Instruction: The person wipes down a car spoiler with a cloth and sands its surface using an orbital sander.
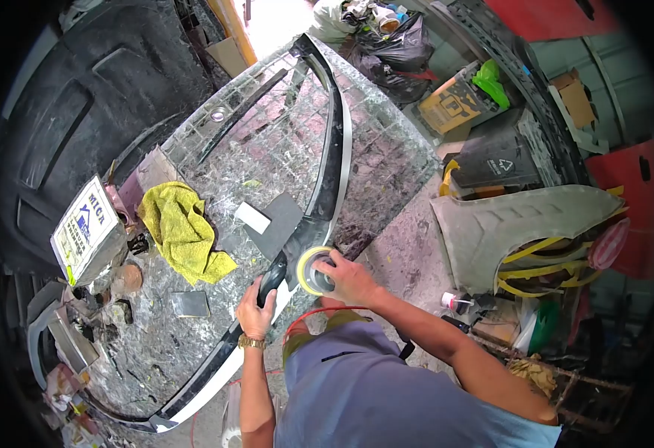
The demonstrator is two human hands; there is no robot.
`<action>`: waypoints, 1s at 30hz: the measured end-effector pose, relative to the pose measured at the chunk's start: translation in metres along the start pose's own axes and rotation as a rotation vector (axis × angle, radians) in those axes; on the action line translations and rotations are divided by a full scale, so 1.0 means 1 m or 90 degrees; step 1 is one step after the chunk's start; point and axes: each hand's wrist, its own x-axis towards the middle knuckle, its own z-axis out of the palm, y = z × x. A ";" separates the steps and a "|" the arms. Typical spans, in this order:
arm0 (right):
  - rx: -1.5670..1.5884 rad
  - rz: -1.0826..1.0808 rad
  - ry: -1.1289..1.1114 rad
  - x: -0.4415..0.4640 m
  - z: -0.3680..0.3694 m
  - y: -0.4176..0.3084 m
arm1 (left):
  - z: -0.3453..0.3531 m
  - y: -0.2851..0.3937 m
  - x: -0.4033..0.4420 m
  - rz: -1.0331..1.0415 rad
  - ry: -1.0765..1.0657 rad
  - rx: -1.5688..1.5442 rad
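My left hand (255,313), with a gold watch at the wrist, is closed round a black rounded tool body (273,275) above the curved bumper trim (332,149). Just to its right, my right hand (349,278) grips a round disc with a yellow rim (301,272) and a greyish middle. Whether the disc joins the black tool body cannot be made out. The long black-and-white trim arcs across the workbench and passes beneath both hands. A thin red hose (292,325) curves by my right forearm and waist.
On the grimy bench (245,179) lie a yellow cloth (181,231), a dark sheet (278,224), a white block (252,217) and a small grey square (190,304). A labelled can (86,231) stands left. A grey fender panel (484,231) and cardboard box (458,101) are right.
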 end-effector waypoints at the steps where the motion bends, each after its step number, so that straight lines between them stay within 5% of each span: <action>1: 0.014 -0.007 0.028 0.000 0.003 0.002 | 0.000 0.001 0.000 0.001 0.006 0.000; 6: 0.006 -0.012 -0.013 -0.006 0.000 -0.002 | 0.005 -0.004 0.001 0.077 0.064 -0.001; 11: 0.024 -0.028 -0.016 -0.003 0.008 0.009 | 0.000 -0.002 -0.001 -0.008 -0.002 -0.009; 13: 0.034 -0.015 0.057 0.004 0.002 0.014 | 0.000 -0.002 -0.001 -0.002 0.004 -0.003; 30: 0.029 -0.007 0.001 -0.005 0.006 -0.004 | -0.001 0.000 -0.001 -0.007 -0.003 -0.005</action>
